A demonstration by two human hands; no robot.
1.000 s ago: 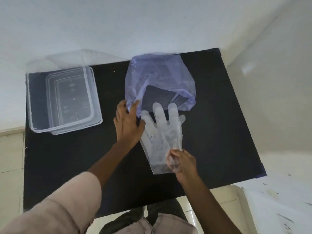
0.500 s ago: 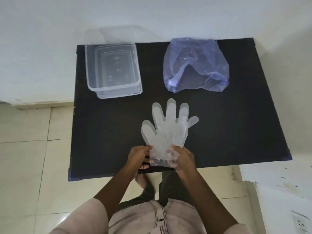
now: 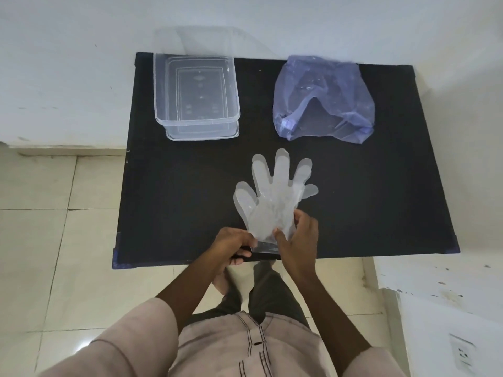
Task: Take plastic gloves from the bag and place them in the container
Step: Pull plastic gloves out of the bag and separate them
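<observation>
Here the clear plastic gloves (image 3: 272, 205) lie flat on the black table (image 3: 381, 200), fingers fanned toward the wall, in a thin stack whose count cannot be told. Taking the gloves as the landmark: the left hand (image 3: 234, 247) sits at their near left corner, its fingers curled and pinching the cuff edge close to the table's front rim. The right hand (image 3: 298, 240) is at their near right side, thumb laid on top of the cuff and fingers wrapped round the right edge, so it grips the plastic between thumb and fingers. Beyond the gloves and to the left, well apart from them, stands the clear rectangular container (image 3: 196, 96), open-topped, with nothing visible inside; it appears to rest on a second clear piece that shows under its near edge. Beyond the gloves and to the right, also apart, the bluish translucent plastic bag (image 3: 324, 99) slumps on the table with its mouth gaping toward them. Whether more gloves remain inside the bag cannot be told.
</observation>
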